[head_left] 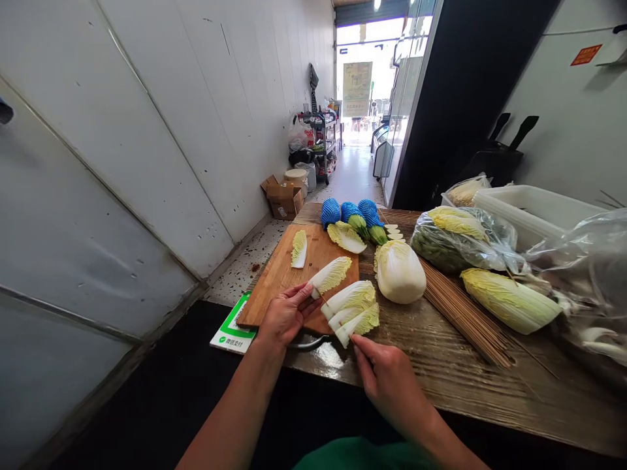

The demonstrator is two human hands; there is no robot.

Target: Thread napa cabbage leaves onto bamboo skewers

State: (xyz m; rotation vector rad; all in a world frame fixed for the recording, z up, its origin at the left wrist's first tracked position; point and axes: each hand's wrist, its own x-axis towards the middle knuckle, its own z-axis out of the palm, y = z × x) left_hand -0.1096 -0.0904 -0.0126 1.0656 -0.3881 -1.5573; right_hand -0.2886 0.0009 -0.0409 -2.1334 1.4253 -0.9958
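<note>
My left hand (284,318) pinches the base of a napa cabbage leaf (332,274) above the wooden cutting board (274,287). A thin wooden skewer (321,295) runs from that leaf through several more cabbage pieces (353,305). At the skewer's near end, the fingers of my right hand (386,369) are closed on it, beside the last piece. Two loose cabbage leaves lie on the board: a small one (298,249) and a wider curled one (347,237). Right of the board sits a pale cabbage head (401,273).
Behind the board stand zucchini (377,234) in blue foam nets (351,212) and white slices (394,232). Bundled skewers (465,316), a cabbage chunk (509,300), bagged greens (441,251) and a white bin (539,209) fill the right. A green-and-white payment sign (232,339) lies under the board.
</note>
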